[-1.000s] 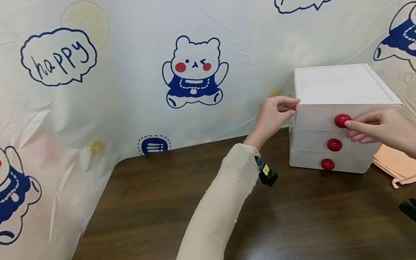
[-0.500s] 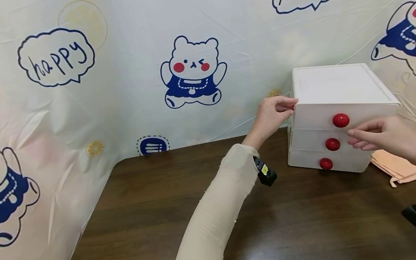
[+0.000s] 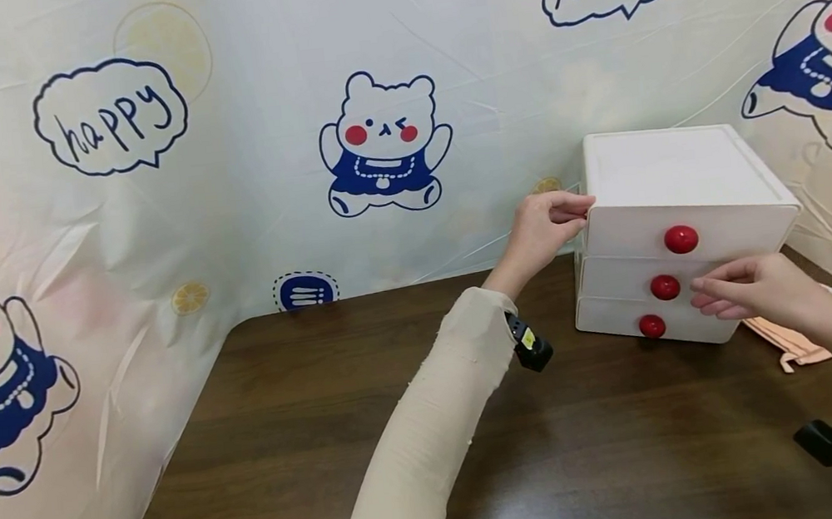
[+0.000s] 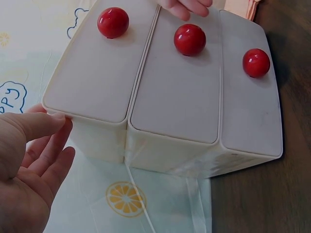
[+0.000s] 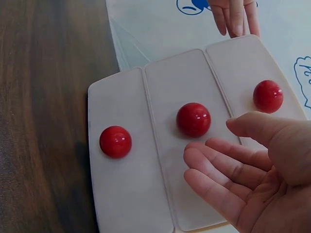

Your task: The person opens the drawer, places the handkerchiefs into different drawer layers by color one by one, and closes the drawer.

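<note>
A white three-drawer cabinet (image 3: 686,171) with a round red knob on each drawer front stands at the back right of the table. My left hand (image 3: 544,226) holds the upper left corner of the cabinet; in the left wrist view the thumb (image 4: 36,124) lies at the top drawer's edge, with fingers behind it. My right hand (image 3: 761,289) hovers beside the middle red knob (image 3: 664,287), its fingers loosely bent and nothing between them. In the right wrist view a gap shows between the fingertips and that middle knob. The top knob (image 3: 681,239) and bottom knob (image 3: 651,326) are untouched.
An orange cloth pouch (image 3: 793,344) with a drawstring lies right of the cabinet, partly behind my right hand. The dark wooden table (image 3: 313,436) reaches to a printed curtain (image 3: 486,52) at the back, close behind the cabinet.
My right hand has left the top knob and moved down to beside the middle knob. The left hand stays at the cabinet's corner, and all three drawers look closed throughout.
</note>
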`<state>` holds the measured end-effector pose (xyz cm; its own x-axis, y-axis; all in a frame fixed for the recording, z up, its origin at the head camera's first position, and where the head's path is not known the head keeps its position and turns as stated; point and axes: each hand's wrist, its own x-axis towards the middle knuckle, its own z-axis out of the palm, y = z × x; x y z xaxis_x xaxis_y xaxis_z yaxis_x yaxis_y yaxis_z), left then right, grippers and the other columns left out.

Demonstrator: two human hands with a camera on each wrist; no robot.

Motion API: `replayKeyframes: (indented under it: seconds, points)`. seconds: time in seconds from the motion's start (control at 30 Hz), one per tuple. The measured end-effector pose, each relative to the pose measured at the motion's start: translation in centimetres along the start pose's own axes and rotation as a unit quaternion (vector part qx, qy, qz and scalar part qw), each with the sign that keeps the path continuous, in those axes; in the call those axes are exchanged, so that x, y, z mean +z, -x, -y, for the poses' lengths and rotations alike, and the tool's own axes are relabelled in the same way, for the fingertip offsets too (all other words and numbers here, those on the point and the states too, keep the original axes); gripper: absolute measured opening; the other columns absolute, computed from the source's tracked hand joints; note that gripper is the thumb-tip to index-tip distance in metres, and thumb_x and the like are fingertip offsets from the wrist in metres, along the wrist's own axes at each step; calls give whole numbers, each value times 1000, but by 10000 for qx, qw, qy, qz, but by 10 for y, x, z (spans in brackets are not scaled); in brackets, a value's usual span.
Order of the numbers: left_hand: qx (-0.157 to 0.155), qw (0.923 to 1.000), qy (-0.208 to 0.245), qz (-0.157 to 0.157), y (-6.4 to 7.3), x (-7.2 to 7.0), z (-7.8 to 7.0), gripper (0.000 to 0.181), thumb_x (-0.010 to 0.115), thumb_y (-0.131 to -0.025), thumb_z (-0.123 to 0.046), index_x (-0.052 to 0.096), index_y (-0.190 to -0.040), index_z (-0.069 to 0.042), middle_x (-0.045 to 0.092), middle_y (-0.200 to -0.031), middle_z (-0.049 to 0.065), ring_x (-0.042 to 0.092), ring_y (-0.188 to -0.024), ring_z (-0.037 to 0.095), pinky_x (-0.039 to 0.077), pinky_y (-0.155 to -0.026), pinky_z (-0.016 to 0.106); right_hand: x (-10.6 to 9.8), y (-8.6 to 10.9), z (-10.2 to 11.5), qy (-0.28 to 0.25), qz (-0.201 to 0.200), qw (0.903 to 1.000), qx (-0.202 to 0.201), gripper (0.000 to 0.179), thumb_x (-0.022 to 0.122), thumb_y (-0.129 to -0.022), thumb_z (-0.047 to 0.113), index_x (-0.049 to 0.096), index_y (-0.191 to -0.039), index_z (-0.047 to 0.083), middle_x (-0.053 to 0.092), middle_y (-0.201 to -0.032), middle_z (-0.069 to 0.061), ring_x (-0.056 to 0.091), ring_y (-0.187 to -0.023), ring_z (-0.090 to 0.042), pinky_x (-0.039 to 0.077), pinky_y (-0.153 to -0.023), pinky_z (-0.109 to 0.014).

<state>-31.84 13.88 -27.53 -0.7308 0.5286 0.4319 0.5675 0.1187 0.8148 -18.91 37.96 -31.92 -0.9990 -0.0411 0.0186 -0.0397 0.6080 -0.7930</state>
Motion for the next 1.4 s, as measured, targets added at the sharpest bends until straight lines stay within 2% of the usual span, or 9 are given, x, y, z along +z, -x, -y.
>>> replayKeyframes:
  seconds: [0.4, 0.77, 1.03, 1.3, 1.4]
  points:
    - [-11, 10000, 2, 5, -1, 0, 1, 25, 65, -81, 6, 68, -105, 0, 67, -99, 8, 65, -82, 11, 49, -69, 12, 10, -4, -3, -308, 294, 9989, 184, 46, 52, -95, 19, 49, -112, -23, 66, -90, -23, 67, -74, -16, 55, -65, -30]
    - [-52, 10000, 65, -15, 0, 1, 1, 25, 65, -81, 6, 68, -105, 0, 67, -99, 8, 65, -83, 12, 49, -69, 11, 16, -11, -3, -643, 440, 9961, 408, 49, 50, -96, 21, 48, -112, -25, 67, -88, -22, 67, -74, -17, 55, -66, -34]
    - [-44, 10000, 84, -21, -1, 1, 1, 24, 65, -81, 5, 68, -104, 0, 67, -100, 8, 65, -84, 12, 49, -69, 12, 15, -14, -8, -695, 615, 9950, 376, 54, 47, -97, 27, 47, -116, -23, 66, -94, -24, 67, -80, -23, 54, -69, -35]
    - [-44, 9999, 124, -16, -1, 0, 2, 24, 65, -81, 5, 68, -104, 0, 67, -100, 9, 65, -83, 12, 49, -69, 12, 16, -15, -11, -976, 516, 9933, 341, 51, 49, -97, 23, 46, -116, -24, 68, -90, -19, 68, -79, -22, 55, -68, -36]
    - [-30, 9999, 111, -10, -1, 0, 2, 24, 65, -80, 5, 68, -104, 0, 67, -100, 9, 65, -83, 12, 49, -69, 12, 16, -14, -12, -877, 493, 9944, 335, 51, 49, -96, 24, 47, -117, -23, 67, -91, -20, 68, -80, -21, 55, -68, -34]
